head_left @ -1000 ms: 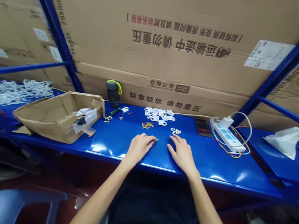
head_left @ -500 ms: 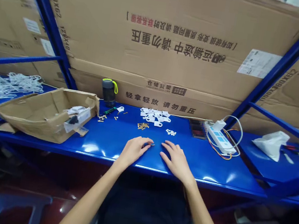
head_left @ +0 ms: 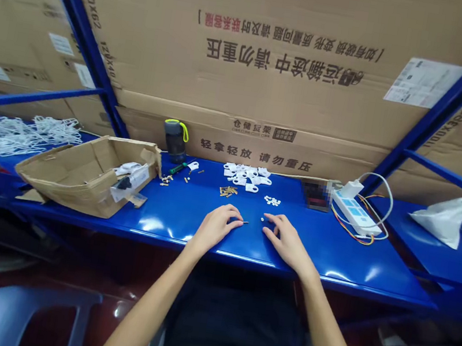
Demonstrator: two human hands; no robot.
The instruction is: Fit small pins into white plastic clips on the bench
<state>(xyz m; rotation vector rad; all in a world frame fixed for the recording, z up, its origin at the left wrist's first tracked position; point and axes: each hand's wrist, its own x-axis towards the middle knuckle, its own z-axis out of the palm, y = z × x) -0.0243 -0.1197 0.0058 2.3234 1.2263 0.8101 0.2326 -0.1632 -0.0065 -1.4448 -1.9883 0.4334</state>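
Note:
My left hand (head_left: 219,225) pinches a thin, short metal pin (head_left: 245,222), whose end sticks out past the fingertips. To its right, my right hand (head_left: 286,239) is open, thumb and forefinger apart. A tiny white part (head_left: 262,219) lies on the blue tabletop (head_left: 189,213) just at its fingertips. Behind this hand is a cluster of small white parts (head_left: 272,201). Small brass-coloured pieces (head_left: 228,191) lie beyond my left hand. Farther back, white plastic pieces with round holes (head_left: 248,176) form a loose pile.
At left stands an open cardboard box (head_left: 78,195) with bagged items. Behind it are a dark bottle (head_left: 175,144) and a green-handled screwdriver (head_left: 178,168). A dark tray (head_left: 317,195) and a white power strip (head_left: 356,213) with cables occupy the right. White cords (head_left: 30,135) lie far left.
The view has shifted, so everything sits slightly farther right or left in frame. A tiny white part now shows by my right fingertips. The pin stays in my left hand.

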